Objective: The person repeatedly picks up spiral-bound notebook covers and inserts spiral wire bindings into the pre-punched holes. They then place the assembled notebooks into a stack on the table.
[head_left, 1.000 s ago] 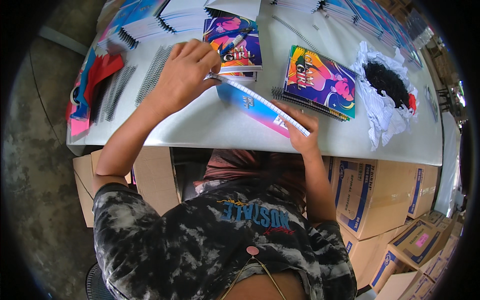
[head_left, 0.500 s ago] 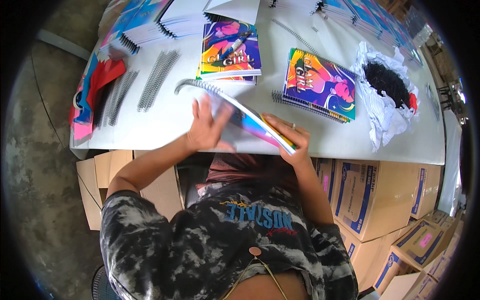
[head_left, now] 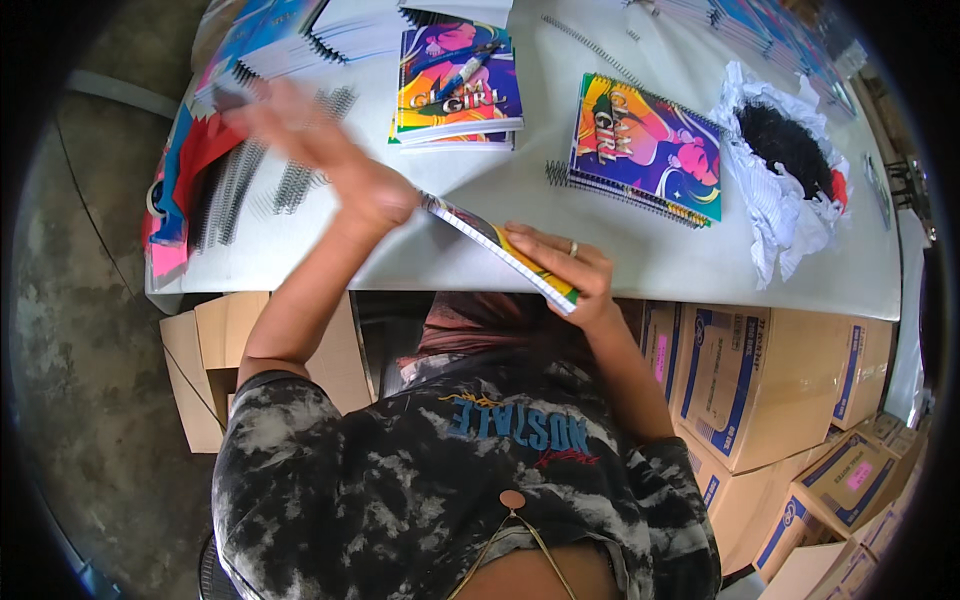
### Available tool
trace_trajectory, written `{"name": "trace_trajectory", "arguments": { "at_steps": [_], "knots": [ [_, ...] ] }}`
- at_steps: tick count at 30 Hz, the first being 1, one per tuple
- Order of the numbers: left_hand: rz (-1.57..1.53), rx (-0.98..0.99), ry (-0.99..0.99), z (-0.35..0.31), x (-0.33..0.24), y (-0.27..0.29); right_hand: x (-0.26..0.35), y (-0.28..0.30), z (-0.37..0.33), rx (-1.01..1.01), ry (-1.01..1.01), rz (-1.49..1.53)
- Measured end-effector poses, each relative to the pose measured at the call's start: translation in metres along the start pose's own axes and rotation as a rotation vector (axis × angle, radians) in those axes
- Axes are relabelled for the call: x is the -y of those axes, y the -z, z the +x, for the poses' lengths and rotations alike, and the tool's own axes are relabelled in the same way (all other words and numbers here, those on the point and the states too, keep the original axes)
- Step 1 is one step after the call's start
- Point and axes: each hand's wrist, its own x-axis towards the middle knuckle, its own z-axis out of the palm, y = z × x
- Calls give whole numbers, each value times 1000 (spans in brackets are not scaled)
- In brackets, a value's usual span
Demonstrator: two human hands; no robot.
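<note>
My right hand (head_left: 570, 265) grips a notebook (head_left: 490, 240) by its lower right end, thumb below and fingers over its yellow cover. The notebook is held edge-on and slanted above the table's near edge, with a dark coil showing at its upper left end. My left hand (head_left: 315, 135) is smeared by motion, its fingers stretched out toward the far left, and I make out nothing in it. Beneath and beside it lie loose metal spiral coils (head_left: 232, 195) and red cloth or paper (head_left: 205, 140). My left wrist passes over the notebook's upper end.
A notebook stack (head_left: 460, 105) bears a blue-and-dark slim tool (head_left: 468, 72). Right of it lie coil-bound notebooks (head_left: 650, 150) and crumpled white wrapping (head_left: 745, 185) around a black tangle (head_left: 780, 150). A tape dispenser (head_left: 165, 215) sits far left; cardboard boxes (head_left: 770, 390) stand below the table.
My left hand has swung from beside the notebook's coil up to the far left. My right hand keeps its hold on the notebook. The coil's curled loose end no longer shows.
</note>
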Motion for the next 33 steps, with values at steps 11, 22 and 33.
{"name": "trace_trajectory", "arguments": {
  "at_steps": [11,22,33],
  "knots": [
    [-211,235,-161,-24,-36,0,-2,-9,-7,-103,-115,-11],
    [-61,-36,-209,92,-23,19,7,-4,8,-74,-306,125],
    [82,-145,-370,24,-22,-7,6,-10,4,-14,-97,-50]
  ]
}}
